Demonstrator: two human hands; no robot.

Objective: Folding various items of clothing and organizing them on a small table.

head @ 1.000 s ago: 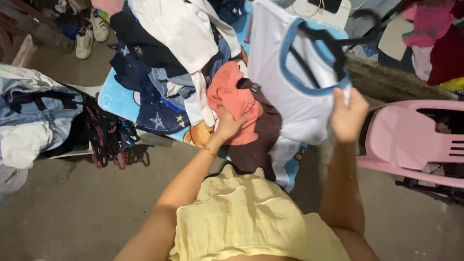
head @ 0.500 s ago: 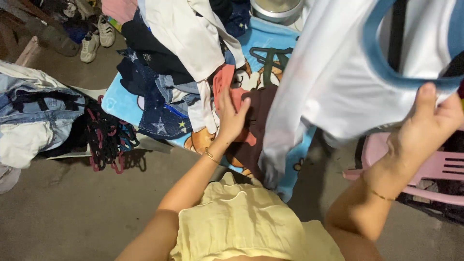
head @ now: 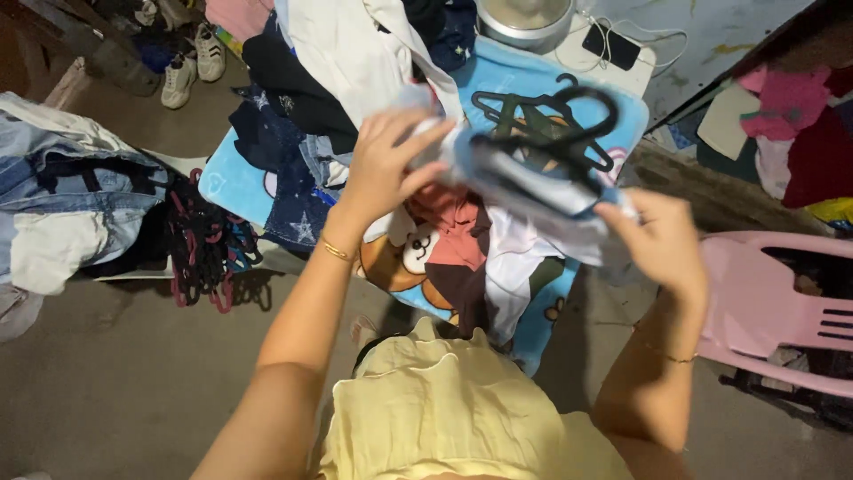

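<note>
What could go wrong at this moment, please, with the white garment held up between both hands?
1. The white, blue-trimmed garment, bunched between the left hand and right hand, might slip off the black plastic hanger inside it.
2. Its hanging end could drag the salmon-coloured cloth off the blue cartoon-print blanket.
3. The hanger's hook might catch the piled clothes behind it.

A table covered by a light-blue cartoon blanket (head: 227, 182) carries a heap of clothes (head: 329, 71) on its left half. Right of the heap lie black hangers (head: 569, 124); beyond them, at the far edge, sit a phone (head: 606, 44) and a round metal pot (head: 524, 18).
</note>
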